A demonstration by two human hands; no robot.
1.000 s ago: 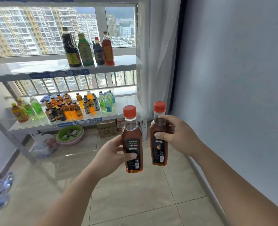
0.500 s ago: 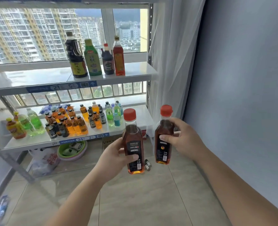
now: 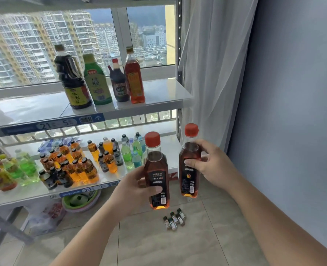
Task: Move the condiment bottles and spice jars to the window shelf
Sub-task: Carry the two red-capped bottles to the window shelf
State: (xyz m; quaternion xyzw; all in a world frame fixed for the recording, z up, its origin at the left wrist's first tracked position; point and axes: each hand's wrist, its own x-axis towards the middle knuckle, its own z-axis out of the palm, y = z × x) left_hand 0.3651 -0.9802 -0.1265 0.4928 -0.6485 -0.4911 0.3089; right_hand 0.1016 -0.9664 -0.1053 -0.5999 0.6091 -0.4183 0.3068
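- Red caps top the two amber-brown bottles held upright in mid-air, side by side but not touching, in front of the right end of the rack: the left bottle [image 3: 156, 177] and the right bottle [image 3: 190, 164], each with a dark label.
- The left hand [image 3: 134, 189] grips the left bottle round its lower body, with the thumb pressed across the label and the fingers wrapped behind.
- The right hand [image 3: 214, 166] grips the right bottle nearer its shoulder, thumb on the front face. This bottle is held a little higher than the other.
- Below both bottles, a tight cluster of small spice jars [image 3: 175, 219] with dark caps sits on the floor tiles [image 3: 158, 246], the jars touching one another.
- Up and to the left, the window shelf [image 3: 158, 96] carries four bottles standing just beside each other in a row: a tall dark bottle [image 3: 72, 81] with a handle, a green bottle [image 3: 96, 81], a small dark bottle [image 3: 119, 83] with a red cap, and a red-orange bottle [image 3: 134, 77].
- The lower shelf [image 3: 24, 196] holds many small drink bottles [image 3: 78, 166], orange, dark, green and blue, upright in groups.
- Under it, nested basins [image 3: 80, 202] rest on the floor.
- A sheer white curtain [image 3: 212, 64] hangs right of the rack, against a grey-blue wall [image 3: 293, 93].
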